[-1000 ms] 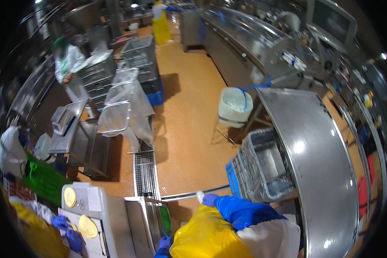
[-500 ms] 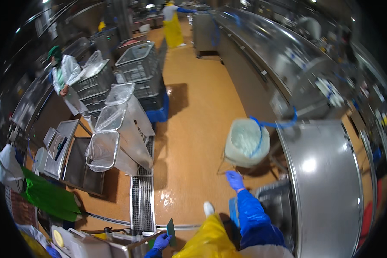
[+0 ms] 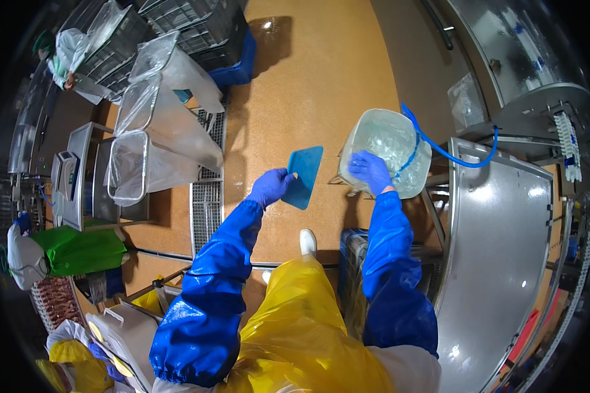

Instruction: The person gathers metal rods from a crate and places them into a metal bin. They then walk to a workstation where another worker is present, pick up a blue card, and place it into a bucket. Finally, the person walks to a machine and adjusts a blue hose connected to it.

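Note:
My left hand [image 3: 269,187] grips a flat blue board [image 3: 305,175] by its left edge, held out over the floor. My right hand [image 3: 367,168] is over the left side of a white square bucket [image 3: 398,125], fingers loosely bent and apart, with nothing visible in them; whether it touches the bucket cannot be made out. The bucket has a translucent lining or content and stands on a metal stand, with a curved blue hose [image 3: 465,159] running into it. Both gloves are purple, below blue sleeves.
Bagged frames [image 3: 136,167] and stacked grey crates [image 3: 203,33] stand left, beside a grated drain [image 3: 206,219]. A steel table [image 3: 491,268] is at my right, with a machine [image 3: 537,59] beyond. Co-workers [image 3: 72,52] are on the left, one in a green apron [image 3: 78,252].
My view has tipped down. My left hand has come up and forward with the blue board. My right hand has reached forward to the bucket, and more of my arms shows.

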A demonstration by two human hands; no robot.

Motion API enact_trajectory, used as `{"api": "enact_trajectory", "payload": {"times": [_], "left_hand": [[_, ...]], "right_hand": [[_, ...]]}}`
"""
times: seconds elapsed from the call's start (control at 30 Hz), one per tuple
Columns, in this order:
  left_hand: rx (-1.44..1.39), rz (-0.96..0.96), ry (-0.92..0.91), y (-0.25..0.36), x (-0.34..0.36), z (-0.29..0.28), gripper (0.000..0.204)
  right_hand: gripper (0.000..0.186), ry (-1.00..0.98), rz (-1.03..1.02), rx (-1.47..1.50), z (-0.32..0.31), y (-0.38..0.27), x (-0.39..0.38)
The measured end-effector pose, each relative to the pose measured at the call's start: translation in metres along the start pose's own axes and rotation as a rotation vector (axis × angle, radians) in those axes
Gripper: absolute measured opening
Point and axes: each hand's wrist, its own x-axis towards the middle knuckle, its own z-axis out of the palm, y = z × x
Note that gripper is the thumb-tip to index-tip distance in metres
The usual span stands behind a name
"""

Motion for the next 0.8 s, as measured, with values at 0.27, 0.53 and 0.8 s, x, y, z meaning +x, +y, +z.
{"api": "enact_trajectory", "payload": {"times": [0.27,0.53,0.8], "left_hand": [[-0.121,0.114,-0.034,0.044,0.044,-0.007,0.044],[-0.374,0.074,-0.109,0.026,0.046,0.001,0.041],[-0.362,0.115,-0.061,0.056,0.026,-0.011,0.039]], "right_hand": [[0.033,0.276,-0.419,-0.569,-0.058,0.001,0.031],[0.032,-0.078,0.024,0.215,-0.052,0.023,0.033],[0.030,0.190,-0.288,-0.328,-0.038,-0.006,0.019]]}}
